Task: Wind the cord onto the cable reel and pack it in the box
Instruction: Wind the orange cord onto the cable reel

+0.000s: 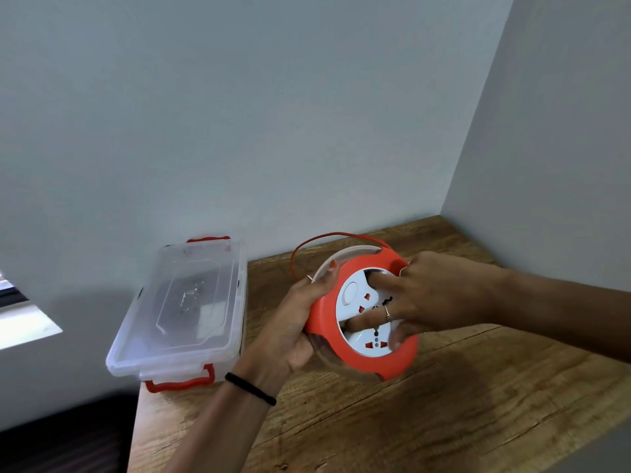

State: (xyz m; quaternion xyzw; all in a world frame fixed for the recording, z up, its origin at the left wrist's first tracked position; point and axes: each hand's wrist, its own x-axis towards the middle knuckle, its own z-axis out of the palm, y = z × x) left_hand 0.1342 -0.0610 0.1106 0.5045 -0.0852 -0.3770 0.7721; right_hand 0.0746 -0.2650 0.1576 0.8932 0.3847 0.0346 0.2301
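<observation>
Wooden table [444,404] corner: cable reel [362,319] in left hand [293,332] grip, right hand [433,298] fingers hooked in its face, lidded box [181,312] near left edge

The table [444,404] has a wood-grain top in a warm brown tone, with darker streaks running across the boards. Its far right corner fits into the corner of the room. Two plain pale grey walls meet there: the back wall [256,114] runs along the far edge of the table, and the side wall [563,131] closes it off on the right. At the left edge of the view a bright white ledge [24,327] juts out below a dark strip. Below the ledge, left of the table, lies a dark, blurred area [61,438]; what it is cannot be told.
</observation>
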